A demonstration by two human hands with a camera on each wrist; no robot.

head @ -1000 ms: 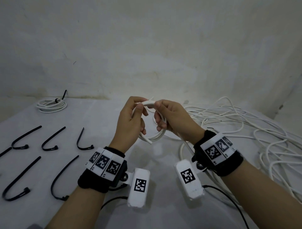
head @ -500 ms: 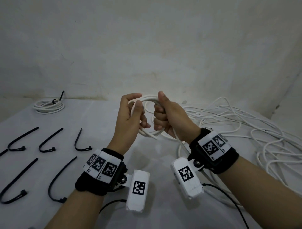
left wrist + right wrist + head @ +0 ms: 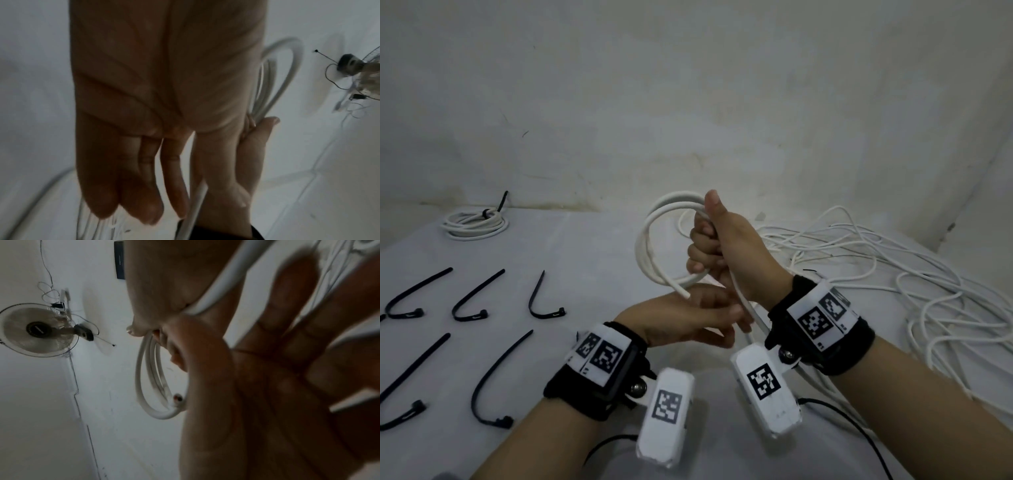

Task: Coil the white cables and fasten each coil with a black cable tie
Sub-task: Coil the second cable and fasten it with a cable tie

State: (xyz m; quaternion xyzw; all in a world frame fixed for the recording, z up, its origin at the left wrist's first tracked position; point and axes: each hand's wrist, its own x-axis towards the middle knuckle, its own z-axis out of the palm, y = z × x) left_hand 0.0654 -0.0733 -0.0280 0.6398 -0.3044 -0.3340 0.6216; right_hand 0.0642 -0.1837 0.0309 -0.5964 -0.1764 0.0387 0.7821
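A: How is the coil (image 3: 654, 240) held?

B: It is gripped in the right hand (image 3: 726, 246), fingers curled round its loops and thumb raised, above the desk (image 3: 592, 260). The left hand (image 3: 688, 320) is spread flat below it, fingers straight, beside the trailing cable (image 3: 751, 313); nothing is seen to be pinched by it.

A: What could be lost from here?

B: The loops could spring apart if the grip were eased, since the cut end (image 3: 685, 293) is left free. The trailing length could be snagged in the loose cable pile (image 3: 893, 274) when more is drawn in. The black cable ties (image 3: 479, 298) are laid well apart, so a one-handed reach would be required.
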